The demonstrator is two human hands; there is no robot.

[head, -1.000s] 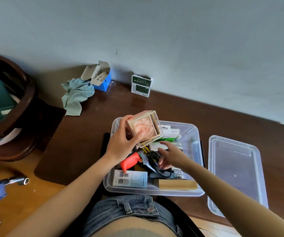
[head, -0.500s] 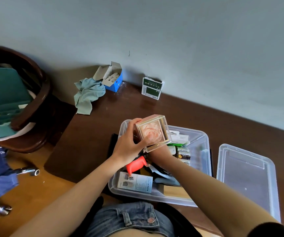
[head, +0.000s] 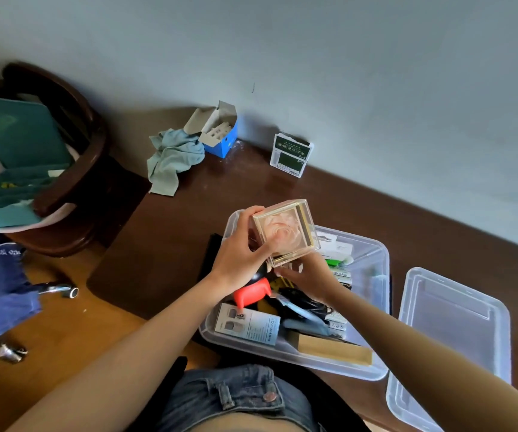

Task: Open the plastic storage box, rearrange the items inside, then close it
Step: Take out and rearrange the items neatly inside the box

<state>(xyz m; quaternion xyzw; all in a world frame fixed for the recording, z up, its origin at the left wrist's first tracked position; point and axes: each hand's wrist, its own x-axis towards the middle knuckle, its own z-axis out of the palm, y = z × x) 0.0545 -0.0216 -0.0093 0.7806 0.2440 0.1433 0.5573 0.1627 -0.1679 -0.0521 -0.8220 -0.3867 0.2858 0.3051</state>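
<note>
The clear plastic storage box (head: 373,310) stands open on the dark table, full of small items: a red-handled tool (head: 249,294), a grey printed carton (head: 246,324), a wooden block (head: 334,350), black cables. Its lid (head: 451,335) lies flat to the right. My left hand (head: 240,255) grips a clear cube case with a pink rose inside (head: 285,232), held above the box's far left corner. My right hand (head: 309,274) is under the cube, fingers touching its lower edge; its grip is partly hidden.
Near the wall lie a crumpled pale-blue cloth (head: 173,157), an open blue carton (head: 218,130) and a green-and-white packet (head: 290,154). A dark wooden chair (head: 73,169) with teal folders stands at left. Metal parts (head: 64,289) lie on the wooden floor.
My right hand has left the cables in the box and come up under the rose cube. The left hand keeps the cube raised, now tilted a little differently.
</note>
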